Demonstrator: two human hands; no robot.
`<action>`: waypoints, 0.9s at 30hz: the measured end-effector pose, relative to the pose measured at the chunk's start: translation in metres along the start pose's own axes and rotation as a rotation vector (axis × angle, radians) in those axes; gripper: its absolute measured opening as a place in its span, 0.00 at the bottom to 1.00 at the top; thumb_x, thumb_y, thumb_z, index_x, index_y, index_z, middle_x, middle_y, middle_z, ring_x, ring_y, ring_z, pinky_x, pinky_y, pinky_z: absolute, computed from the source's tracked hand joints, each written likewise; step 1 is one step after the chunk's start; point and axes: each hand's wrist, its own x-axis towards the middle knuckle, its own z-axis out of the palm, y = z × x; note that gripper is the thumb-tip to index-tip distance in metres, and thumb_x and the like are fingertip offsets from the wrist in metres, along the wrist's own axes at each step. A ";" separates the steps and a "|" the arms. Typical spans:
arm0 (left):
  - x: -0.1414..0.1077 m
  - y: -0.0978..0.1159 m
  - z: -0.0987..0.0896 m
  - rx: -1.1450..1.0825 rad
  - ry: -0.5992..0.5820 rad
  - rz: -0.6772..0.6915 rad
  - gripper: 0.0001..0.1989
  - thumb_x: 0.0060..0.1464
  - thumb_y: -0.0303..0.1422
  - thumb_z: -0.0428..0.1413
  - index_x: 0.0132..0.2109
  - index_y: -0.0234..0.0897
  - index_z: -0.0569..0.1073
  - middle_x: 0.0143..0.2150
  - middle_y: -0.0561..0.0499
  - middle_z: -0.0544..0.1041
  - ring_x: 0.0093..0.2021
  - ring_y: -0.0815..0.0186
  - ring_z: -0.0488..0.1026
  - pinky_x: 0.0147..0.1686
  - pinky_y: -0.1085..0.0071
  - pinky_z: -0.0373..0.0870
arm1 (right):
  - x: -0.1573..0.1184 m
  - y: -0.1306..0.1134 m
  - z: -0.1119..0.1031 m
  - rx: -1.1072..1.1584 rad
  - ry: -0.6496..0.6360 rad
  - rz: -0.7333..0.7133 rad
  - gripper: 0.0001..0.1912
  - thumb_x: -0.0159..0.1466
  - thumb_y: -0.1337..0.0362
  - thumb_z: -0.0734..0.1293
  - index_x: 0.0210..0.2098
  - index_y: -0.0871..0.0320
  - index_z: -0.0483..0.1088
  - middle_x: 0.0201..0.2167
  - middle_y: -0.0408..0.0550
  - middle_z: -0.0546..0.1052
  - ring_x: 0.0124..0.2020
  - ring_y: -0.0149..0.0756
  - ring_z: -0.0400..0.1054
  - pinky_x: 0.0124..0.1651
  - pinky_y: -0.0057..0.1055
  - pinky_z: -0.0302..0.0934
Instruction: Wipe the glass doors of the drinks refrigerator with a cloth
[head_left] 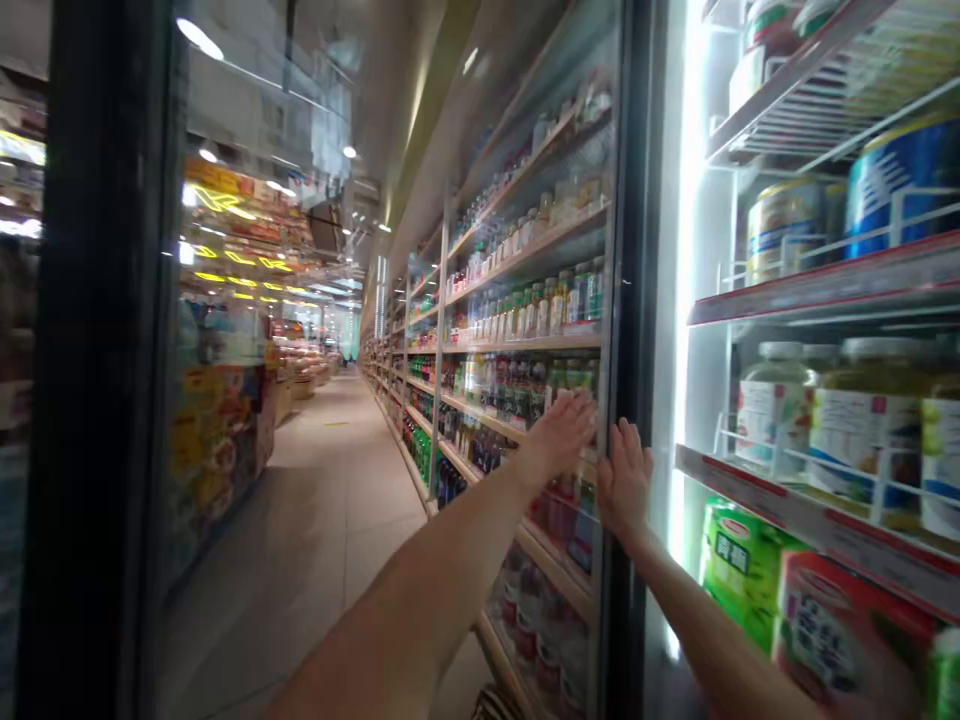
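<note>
My left hand [562, 430] lies with its fingers stretched out at the right side of a glass cooler door, close to the door's dark upright frame [637, 220]. Just right of it, my right hand [626, 475] rests against that frame, fingers pointing up. Neither hand holds anything. Right of the frame is the lit inside of a drinks cooler. Wide bottles with white caps [772, 400] stand there on a wire-fronted shelf [810, 505]. Below them are a green carton [739, 565] and a red carton [840, 625].
In the glass, seen through or mirrored, long shelves of bottles [517, 310] run beside a pale floor aisle [330, 480]. Colourful stacked goods [217, 440] stand left of it. Another dark upright [94, 360] is at far left. Cans [784, 225] fill a higher cooler shelf.
</note>
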 end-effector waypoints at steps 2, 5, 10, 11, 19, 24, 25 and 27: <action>-0.011 0.021 0.011 -0.014 -0.007 0.081 0.18 0.59 0.31 0.45 0.53 0.32 0.68 0.59 0.45 0.66 0.62 0.58 0.57 0.61 0.59 0.51 | -0.005 0.003 0.001 0.009 0.011 0.018 0.26 0.66 0.62 0.50 0.63 0.58 0.49 0.61 0.57 0.59 0.64 0.43 0.48 0.61 0.51 0.45; -0.029 0.040 0.022 -0.055 -0.035 0.252 0.16 0.58 0.31 0.46 0.50 0.35 0.71 0.55 0.49 0.70 0.59 0.63 0.61 0.60 0.63 0.52 | -0.009 0.008 -0.001 0.012 0.014 0.034 0.26 0.65 0.62 0.51 0.63 0.58 0.50 0.61 0.58 0.59 0.64 0.44 0.48 0.61 0.51 0.45; -0.003 -0.036 -0.012 0.004 0.038 -0.048 0.20 0.60 0.31 0.43 0.57 0.32 0.64 0.61 0.44 0.62 0.63 0.58 0.55 0.61 0.58 0.51 | -0.013 0.007 -0.008 0.013 -0.001 0.044 0.27 0.65 0.63 0.51 0.63 0.58 0.49 0.61 0.57 0.59 0.64 0.44 0.48 0.60 0.51 0.45; 0.003 -0.058 -0.023 0.032 0.066 -0.143 0.20 0.60 0.31 0.42 0.58 0.32 0.63 0.62 0.43 0.61 0.63 0.56 0.54 0.62 0.57 0.50 | -0.014 0.004 -0.008 0.014 -0.008 0.042 0.27 0.65 0.63 0.51 0.63 0.57 0.48 0.61 0.57 0.59 0.64 0.44 0.48 0.60 0.51 0.45; -0.068 -0.064 -0.047 0.136 0.101 -0.117 0.20 0.59 0.31 0.44 0.57 0.31 0.63 0.62 0.42 0.62 0.63 0.54 0.53 0.61 0.56 0.52 | -0.008 -0.045 0.002 0.080 -0.032 0.028 0.28 0.65 0.63 0.50 0.64 0.54 0.44 0.62 0.54 0.57 0.64 0.42 0.47 0.61 0.52 0.44; -0.117 -0.062 -0.054 0.146 0.126 -0.063 0.19 0.58 0.31 0.46 0.56 0.34 0.64 0.61 0.45 0.63 0.63 0.57 0.54 0.61 0.59 0.54 | 0.001 -0.070 0.004 0.078 -0.048 -0.008 0.28 0.65 0.63 0.50 0.64 0.56 0.45 0.63 0.55 0.57 0.65 0.43 0.46 0.61 0.51 0.44; -0.120 -0.071 -0.061 0.161 0.143 -0.142 0.19 0.58 0.31 0.46 0.57 0.34 0.63 0.61 0.44 0.63 0.63 0.56 0.54 0.61 0.58 0.54 | 0.003 -0.075 0.004 0.080 -0.050 -0.018 0.28 0.65 0.63 0.50 0.64 0.56 0.45 0.63 0.55 0.57 0.65 0.43 0.45 0.61 0.51 0.44; -0.130 -0.087 -0.075 0.188 0.163 -0.286 0.21 0.59 0.31 0.45 0.59 0.33 0.61 0.62 0.42 0.60 0.64 0.54 0.51 0.60 0.55 0.53 | 0.008 -0.087 0.006 0.093 -0.044 -0.038 0.28 0.65 0.63 0.50 0.64 0.57 0.46 0.62 0.55 0.57 0.65 0.42 0.45 0.62 0.50 0.44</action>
